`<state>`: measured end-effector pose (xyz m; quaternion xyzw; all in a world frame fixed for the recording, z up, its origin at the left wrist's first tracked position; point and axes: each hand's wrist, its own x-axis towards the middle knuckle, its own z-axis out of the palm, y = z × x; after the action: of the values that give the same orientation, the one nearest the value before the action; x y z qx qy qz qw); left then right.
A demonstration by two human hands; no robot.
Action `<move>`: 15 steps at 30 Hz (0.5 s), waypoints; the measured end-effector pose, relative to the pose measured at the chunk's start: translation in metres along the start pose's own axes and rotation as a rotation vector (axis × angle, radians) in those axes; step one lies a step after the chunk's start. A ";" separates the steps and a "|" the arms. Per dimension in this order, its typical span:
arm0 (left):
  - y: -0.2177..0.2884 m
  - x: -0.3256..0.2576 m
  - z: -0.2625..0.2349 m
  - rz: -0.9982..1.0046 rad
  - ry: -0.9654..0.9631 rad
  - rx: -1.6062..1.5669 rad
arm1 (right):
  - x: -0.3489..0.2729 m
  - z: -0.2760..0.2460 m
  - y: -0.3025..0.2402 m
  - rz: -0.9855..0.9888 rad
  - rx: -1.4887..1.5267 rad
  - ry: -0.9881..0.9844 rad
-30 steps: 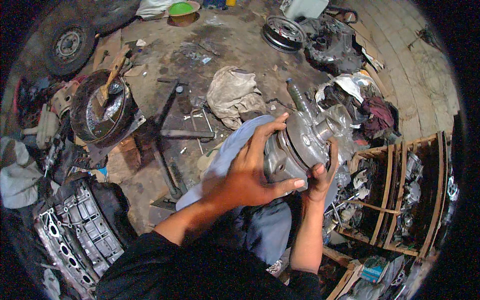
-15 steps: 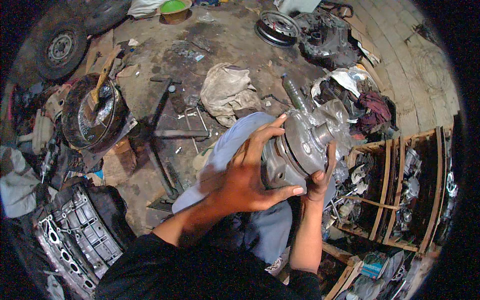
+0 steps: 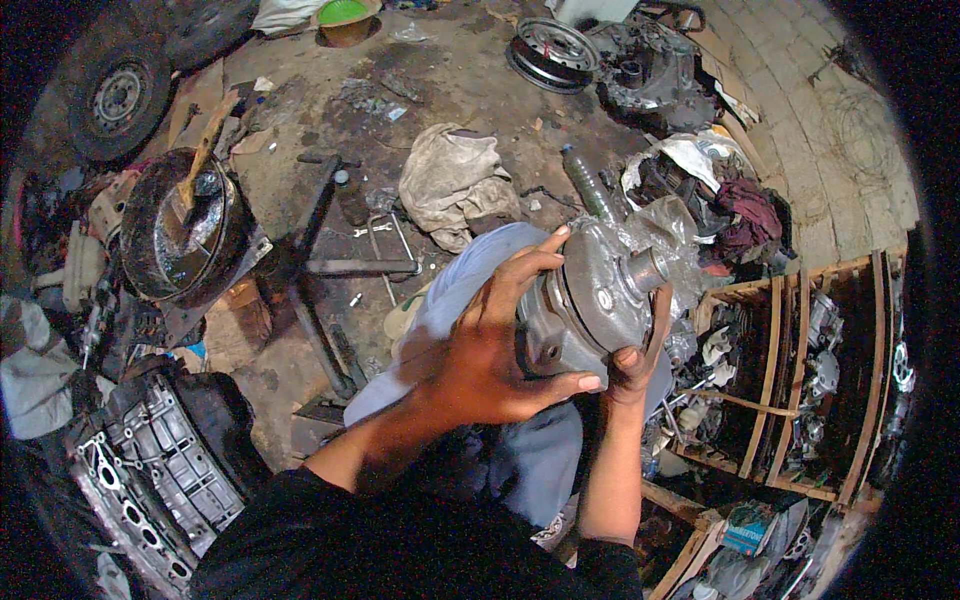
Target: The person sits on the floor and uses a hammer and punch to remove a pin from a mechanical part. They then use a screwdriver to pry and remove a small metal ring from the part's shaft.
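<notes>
Both my hands hold up a round grey metal housing with a short shaft stub (image 3: 602,290), above my lap. A dark gap runs around its body between two sections, and a bolt hole shows low on its near side. My left hand (image 3: 485,350) grips it from the left, fingers over the far upper edge and thumb along the bottom. My right hand (image 3: 635,372) supports it from the lower right, its thumb at the near edge and a finger up beside the stub. The other right fingers are hidden behind the metal. Clear plastic wrap (image 3: 675,235) lies just beyond the housing.
A black metal stand (image 3: 325,265) and a crumpled beige cloth (image 3: 455,180) are ahead. At left are a round pan with a brush (image 3: 185,235) and an engine block (image 3: 165,465). Wooden racks of parts (image 3: 775,385) stand at right. A dark bottle (image 3: 590,180) lies beyond the housing.
The housing has tilted and shifted very slightly to the left in my hands. Both hands keep the same grip.
</notes>
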<state>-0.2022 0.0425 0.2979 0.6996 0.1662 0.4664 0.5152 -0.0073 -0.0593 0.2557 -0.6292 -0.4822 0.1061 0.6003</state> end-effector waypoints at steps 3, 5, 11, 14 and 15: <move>-0.001 -0.001 -0.001 -0.018 0.006 -0.046 | -0.001 0.001 -0.004 0.018 0.015 -0.007; 0.000 -0.002 -0.001 -0.018 0.003 -0.060 | -0.002 -0.005 0.009 -0.080 -0.063 -0.023; 0.006 0.000 -0.010 -0.019 -0.046 0.040 | 0.009 -0.003 -0.007 -0.018 -0.054 -0.115; 0.009 0.002 -0.012 0.041 -0.073 0.104 | 0.004 0.001 -0.013 0.009 -0.013 -0.035; 0.007 0.002 -0.011 0.060 -0.073 0.118 | 0.002 0.004 -0.013 -0.003 0.004 0.023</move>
<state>-0.2124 0.0474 0.3051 0.7501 0.1533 0.4452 0.4644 -0.0150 -0.0579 0.2666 -0.6284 -0.4761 0.0990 0.6072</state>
